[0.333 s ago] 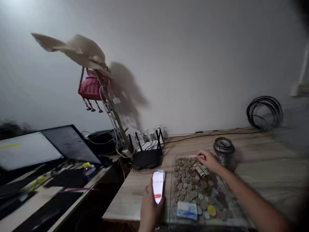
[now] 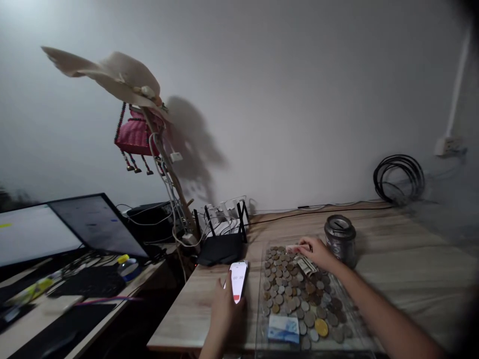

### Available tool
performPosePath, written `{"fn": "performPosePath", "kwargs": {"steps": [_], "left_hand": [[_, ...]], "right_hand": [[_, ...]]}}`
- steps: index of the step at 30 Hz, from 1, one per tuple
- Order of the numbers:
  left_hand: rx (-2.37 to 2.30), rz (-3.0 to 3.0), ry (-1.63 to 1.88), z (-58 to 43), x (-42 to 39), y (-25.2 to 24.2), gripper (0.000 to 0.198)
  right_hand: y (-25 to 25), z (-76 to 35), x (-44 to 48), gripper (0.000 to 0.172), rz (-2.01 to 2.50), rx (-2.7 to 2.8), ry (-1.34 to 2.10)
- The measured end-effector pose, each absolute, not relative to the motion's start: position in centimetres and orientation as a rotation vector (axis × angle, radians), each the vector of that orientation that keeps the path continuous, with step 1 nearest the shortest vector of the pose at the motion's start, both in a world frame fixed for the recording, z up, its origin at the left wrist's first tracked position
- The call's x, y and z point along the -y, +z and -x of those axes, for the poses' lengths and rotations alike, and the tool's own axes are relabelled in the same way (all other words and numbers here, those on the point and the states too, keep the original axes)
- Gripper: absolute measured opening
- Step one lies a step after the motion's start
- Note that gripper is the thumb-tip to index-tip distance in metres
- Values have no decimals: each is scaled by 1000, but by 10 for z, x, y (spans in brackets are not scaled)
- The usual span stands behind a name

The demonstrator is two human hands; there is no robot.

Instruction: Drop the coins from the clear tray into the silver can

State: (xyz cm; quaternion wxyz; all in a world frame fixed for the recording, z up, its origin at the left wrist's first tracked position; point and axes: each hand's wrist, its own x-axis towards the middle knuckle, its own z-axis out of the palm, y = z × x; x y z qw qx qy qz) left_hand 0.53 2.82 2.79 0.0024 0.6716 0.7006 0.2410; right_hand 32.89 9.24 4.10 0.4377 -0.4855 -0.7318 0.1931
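Head view, dim light. Left hand (image 2: 224, 310) grips a phone (image 2: 238, 280) with a lit white screen, held over the wooden table (image 2: 396, 269) just left of the coins (image 2: 295, 294). The coins are spread loose over a clear sheet (image 2: 359, 339). Right hand (image 2: 318, 252) rests at the far edge of the spread, its fingertips on a pale banknote (image 2: 294, 248); whether it grips the note is unclear. A folded banknote (image 2: 307, 265) lies just beside that hand and a blue banknote (image 2: 283, 329) at the near edge. A metal tin (image 2: 340, 239) with a slotted lid stands upright, right of the hand. A black router (image 2: 220, 248) sits beyond the phone. A coiled cable (image 2: 398, 179) hangs on the wall.
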Motion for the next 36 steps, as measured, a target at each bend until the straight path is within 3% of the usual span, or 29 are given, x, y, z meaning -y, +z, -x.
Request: {"fn": "performPosePath", "kwargs": {"steps": [2,5,9,11,17,25,32,36], "left_hand": [[-2076,-2209,894,-24,-37,48,61],[-1473,-2439,1031,-75,-55,83,47],[-1125,-2567,487,-140,-85,109,31],[-1119,-2579,381,-155,-97,108,33],[-933,-2072,500,-152,-104,88,51],[-779,-1992,825,-159,-100,81,44],[-636,-1680,666,-161,-101,78,51],[-728,-1719,704,-164,-103,73,47]], "right_hand": [[40,-326,-93,19,1193,1833,494],[41,-324,-90,18,1180,1877,528],[46,-326,-87,16,1202,1880,525],[47,-328,-87,16,1200,1822,535],[46,-326,-94,27,1064,1496,869],[60,-316,-82,38,966,1327,1055],[58,-313,-78,42,1044,1230,999],[63,-312,-75,36,1189,1405,634]]}}
